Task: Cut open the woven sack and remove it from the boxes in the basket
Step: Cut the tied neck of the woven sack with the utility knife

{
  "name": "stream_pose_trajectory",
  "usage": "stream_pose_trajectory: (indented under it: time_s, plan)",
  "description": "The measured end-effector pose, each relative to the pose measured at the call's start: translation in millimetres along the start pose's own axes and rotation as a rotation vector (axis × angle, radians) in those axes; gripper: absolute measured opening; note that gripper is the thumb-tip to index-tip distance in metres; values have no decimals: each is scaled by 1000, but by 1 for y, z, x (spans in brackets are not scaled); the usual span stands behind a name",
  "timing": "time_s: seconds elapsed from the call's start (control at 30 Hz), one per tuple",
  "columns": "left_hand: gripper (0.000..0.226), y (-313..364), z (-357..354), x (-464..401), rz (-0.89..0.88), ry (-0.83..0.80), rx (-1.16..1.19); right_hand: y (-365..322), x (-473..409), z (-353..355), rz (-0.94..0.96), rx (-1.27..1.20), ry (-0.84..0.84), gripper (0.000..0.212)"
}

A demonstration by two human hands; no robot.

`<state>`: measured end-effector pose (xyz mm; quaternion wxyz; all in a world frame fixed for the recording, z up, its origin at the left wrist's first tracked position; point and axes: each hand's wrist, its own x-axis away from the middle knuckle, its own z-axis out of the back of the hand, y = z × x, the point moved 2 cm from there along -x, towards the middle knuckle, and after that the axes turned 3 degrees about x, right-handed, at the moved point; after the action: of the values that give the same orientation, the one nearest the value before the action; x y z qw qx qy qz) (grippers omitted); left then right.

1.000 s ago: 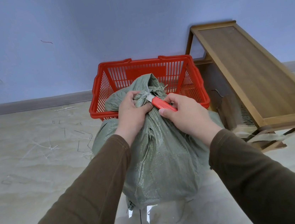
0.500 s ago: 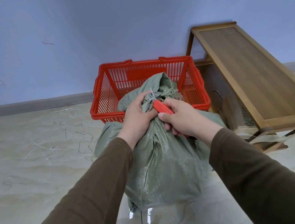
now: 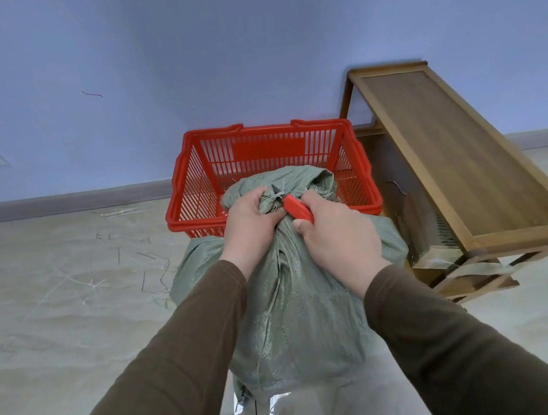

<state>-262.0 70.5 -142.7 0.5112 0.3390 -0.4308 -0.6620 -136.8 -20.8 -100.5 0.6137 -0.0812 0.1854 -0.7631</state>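
A full green woven sack (image 3: 299, 314) stands on the floor in front of a red plastic basket (image 3: 258, 147). Its gathered neck leans over the basket's front rim. My left hand (image 3: 251, 227) is clenched around that neck. My right hand (image 3: 335, 237) grips a red utility knife (image 3: 297, 212), whose short blade points up-left into the tied top beside my left fingers. The sack hides whatever it contains, and no boxes show.
A wooden bench (image 3: 460, 163) stands to the right of the basket, with a torn bag and a strap under it. Loose strands of sack fibre (image 3: 149, 274) lie on the tiled floor at the left. A blue wall rises behind the basket.
The sack's neck has shifted and now leans a little more to the right. The knife blade has come into view at the tie, and my right hand has turned slightly.
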Motion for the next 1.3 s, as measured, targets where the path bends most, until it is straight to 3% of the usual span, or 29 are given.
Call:
stream_pose_trajectory:
  time_s: [0.33, 0.43, 0.47, 0.57, 0.6, 0.8, 0.93, 1.1, 1.17, 1.3]
  plan:
    - [41, -1, 3, -5, 71, 11, -96, -7, 5, 12, 23, 90, 26, 17]
    - [48, -23, 21, -1, 230, 12, -198, 5, -6, 46, -23, 18, 315, 15]
    - [47, -25, 25, 1, 238, 42, -180, 13, -10, 54, -59, -37, 338, 12]
    - [26, 2, 10, 8, 97, 26, 2, 11, -9, 34, -171, -282, 11, 12]
    - [25, 12, 2, 9, 57, -14, 43, 3, -8, 23, -183, -362, -25, 11]
    - [47, 22, 6, 16, 65, -191, 318, 14, -17, 3, -340, -764, 80, 15]
    - [31, 30, 13, 21, 58, -223, 398, 19, -18, -9, -471, -1091, -128, 18]
    - [38, 38, 18, 23, -7, -258, 397, 18, -24, -3, -573, -1182, -254, 57]
    - [49, 43, 18, 22, -37, -280, 417, 18, -26, -1, -545, -1188, -225, 49]
    - [74, 40, 20, 19, -20, -212, 523, 17, -28, 0, -482, -1331, -132, 15]
